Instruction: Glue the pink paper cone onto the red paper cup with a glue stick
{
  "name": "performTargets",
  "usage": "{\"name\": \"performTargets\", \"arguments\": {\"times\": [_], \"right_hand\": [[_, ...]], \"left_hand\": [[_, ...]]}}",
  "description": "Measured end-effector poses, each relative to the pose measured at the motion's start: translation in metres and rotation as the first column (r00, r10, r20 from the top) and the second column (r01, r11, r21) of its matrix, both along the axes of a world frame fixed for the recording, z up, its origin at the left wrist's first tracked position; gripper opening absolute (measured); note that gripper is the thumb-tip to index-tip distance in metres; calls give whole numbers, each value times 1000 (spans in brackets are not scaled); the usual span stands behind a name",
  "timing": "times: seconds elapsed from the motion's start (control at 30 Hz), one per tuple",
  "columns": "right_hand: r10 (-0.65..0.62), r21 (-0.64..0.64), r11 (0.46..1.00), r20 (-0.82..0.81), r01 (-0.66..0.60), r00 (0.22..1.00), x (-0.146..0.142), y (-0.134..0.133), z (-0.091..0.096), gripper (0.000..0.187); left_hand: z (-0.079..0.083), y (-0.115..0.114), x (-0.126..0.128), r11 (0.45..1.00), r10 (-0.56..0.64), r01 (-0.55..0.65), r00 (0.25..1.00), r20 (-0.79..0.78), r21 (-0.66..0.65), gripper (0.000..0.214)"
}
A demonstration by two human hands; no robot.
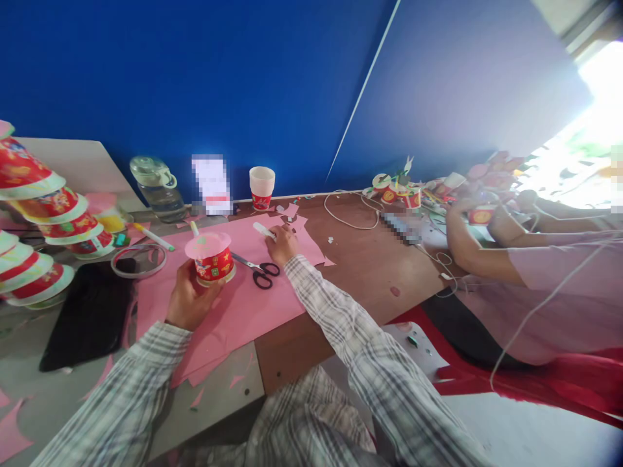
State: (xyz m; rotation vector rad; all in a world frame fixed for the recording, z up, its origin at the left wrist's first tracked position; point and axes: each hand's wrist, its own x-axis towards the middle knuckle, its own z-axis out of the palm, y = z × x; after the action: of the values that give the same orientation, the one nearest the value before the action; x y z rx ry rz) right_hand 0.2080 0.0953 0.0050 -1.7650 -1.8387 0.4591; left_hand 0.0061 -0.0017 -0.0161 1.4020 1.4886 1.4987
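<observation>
My left hand [189, 299] is wrapped round a red patterned paper cup [214, 267], which has a pink paper disc [207, 244] over its top. My right hand [283, 245] is closed on a white pen-like tube [263, 230], just above the pink paper sheets [253, 314]. Between the hands, open-handled scissors with black grips [263, 277] lie on the pink paper. Behind the held cup, the tip of a pale marker [194, 227] shows; its lower part is hidden.
Stacked red cups [36, 188] stand at left, near a black phone [92, 314] and a green-tipped marker [154, 237]. A water jug [156, 189], a lit screen [212, 185] and more stacked cups [262, 188] line the blue wall. At right, a co-worker's hands [460, 227] hold a cup.
</observation>
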Motion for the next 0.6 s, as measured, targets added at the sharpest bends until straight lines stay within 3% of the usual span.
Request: {"name": "performTargets", "arguments": {"times": [0.07, 0.27, 0.6], "right_hand": [[-28, -35, 999, 25, 29, 999, 10, 10, 0, 19], [-25, -67, 997, 51, 28, 998, 19, 36, -5, 28], [100, -51, 994, 108, -95, 989, -35, 34, -11, 28]], "left_hand": [[1, -2, 1, 999, 36, -33, 994, -101, 32, 68], [6, -3, 3, 1000, 0, 3, 995, -103, 29, 65], [2, -5, 4, 998, 31, -2, 904, -426, 69, 62]]}}
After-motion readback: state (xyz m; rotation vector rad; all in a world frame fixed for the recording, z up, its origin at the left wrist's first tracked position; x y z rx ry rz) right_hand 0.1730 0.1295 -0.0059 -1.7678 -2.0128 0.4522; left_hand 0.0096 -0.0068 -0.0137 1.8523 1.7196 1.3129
